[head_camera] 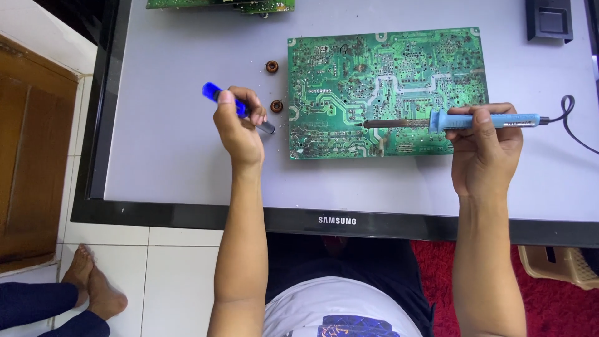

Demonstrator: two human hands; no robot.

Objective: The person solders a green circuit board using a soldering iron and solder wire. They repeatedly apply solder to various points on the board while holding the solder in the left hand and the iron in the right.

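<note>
- Two hands are busy over a flat grey worktop (175, 156) with a black rim, which looks like a big screen lying on its back.
- The left hand (239, 128) is closed around a blue tool (236, 107) with a shiny metal tip. The tool is tilted, with its tip pointing down toward the worktop, just beside the green board.
- The right hand (485, 150) is closed around the blue handle of a soldering iron (449, 121). The iron lies almost level, and its dark metal tip rests on the green circuit board (384, 75).
- The green circuit board lies flat in the middle of the worktop, between the two hands, with its shiny lines facing up.
- The two hands are well apart, one at each side of the board.
- A black cord (571, 122) runs from the back of the iron off to the right.
- Two small brown rings of copper wire sit on the worktop near the left edge of the board: one ring (272, 66) higher up, one ring (276, 106) just beside the left hand.
- Another green board (218, 5) peeks in at the top edge.
- A small black box (549, 20) sits at the top right corner.
- Bare feet (93, 287) of another person rest on the white floor at the lower left.
</note>
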